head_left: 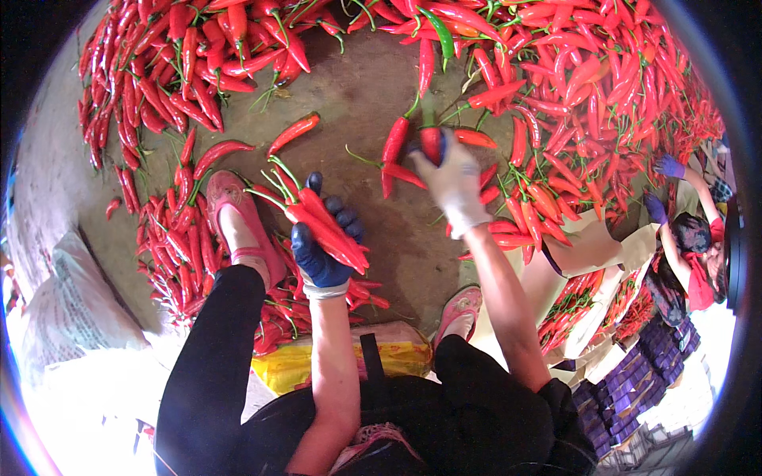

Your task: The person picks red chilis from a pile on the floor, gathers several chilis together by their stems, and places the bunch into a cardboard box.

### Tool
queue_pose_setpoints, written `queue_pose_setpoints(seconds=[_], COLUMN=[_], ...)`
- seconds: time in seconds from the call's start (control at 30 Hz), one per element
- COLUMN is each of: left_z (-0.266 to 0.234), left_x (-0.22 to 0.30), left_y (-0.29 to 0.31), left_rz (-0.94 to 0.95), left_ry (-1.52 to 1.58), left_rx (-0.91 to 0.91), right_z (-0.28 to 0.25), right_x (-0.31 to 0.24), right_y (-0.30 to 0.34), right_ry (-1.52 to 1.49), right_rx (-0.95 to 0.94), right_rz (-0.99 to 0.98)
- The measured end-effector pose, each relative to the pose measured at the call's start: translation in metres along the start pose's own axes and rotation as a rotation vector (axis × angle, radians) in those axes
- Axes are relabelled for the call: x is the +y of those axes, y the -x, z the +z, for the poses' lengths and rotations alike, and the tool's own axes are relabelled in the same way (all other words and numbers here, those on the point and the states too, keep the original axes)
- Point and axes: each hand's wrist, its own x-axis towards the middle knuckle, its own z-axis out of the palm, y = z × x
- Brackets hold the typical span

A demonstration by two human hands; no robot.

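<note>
Down on the bare, dusty concrete floor (361, 95), glossy red chillies lie in heaps, long and tapered, each with a thin green stalk. One big heap (587, 87) curves along the top and right of the view; a second heap (159, 87) covers the upper left, and a smaller pile (171, 254) lies by the left foot. A single green chilli (440, 32) shows among the red ones at the top.

The left hand (321, 246) wears a dark blue, rubbery-looking glove and is closed around a bunch of chillies (325, 226), several laid side by side with stalks pointing up-left and tips down-right; the exact number cannot be counted. The right hand (452, 182) wears a white knitted glove with blue fingertips and is closed on one red chilli (431, 143), held at the edge of the big heap. Two loose chillies (394, 147) lie just beside it on the floor.

Two pink slip-on shoes (230, 210) are in view, one by each knee, with black trousers above them. A yellow plastic sack (333, 361) lies under the person, and a white woven sack (71, 309) sits at the left. At the right, open cardboard boxes (591, 305) hold packed red chillies, and another person's two purple-gloved hands (669, 166) reach into the heap.
</note>
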Motion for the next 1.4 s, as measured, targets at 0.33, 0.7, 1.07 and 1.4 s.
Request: queue_pose_setpoints(seconds=[0.33,0.7,1.07,1.4], left_z=[0.014,0.011,0.007,0.002], left_x=[0.012,-0.001,0.0,0.004], left_y=[-0.001,-0.001,-0.001,0.0], left_rz=[0.034,-0.026,-0.012,0.002], left_ry=[0.011,-0.039,-0.078,-0.088], left_rx=[-0.128,-0.039,-0.017,0.016], right_z=[0.007,-0.08,-0.074,-0.062], right_x=[-0.029,0.028,0.011,-0.01], right_y=[0.043,-0.074,-0.036,-0.047], right_ry=[-0.289,0.664,0.806,0.079], right_rx=[-0.311,0.089,-0.145,0.009], right_rz=[-0.04,-0.224,-0.148,-0.136])
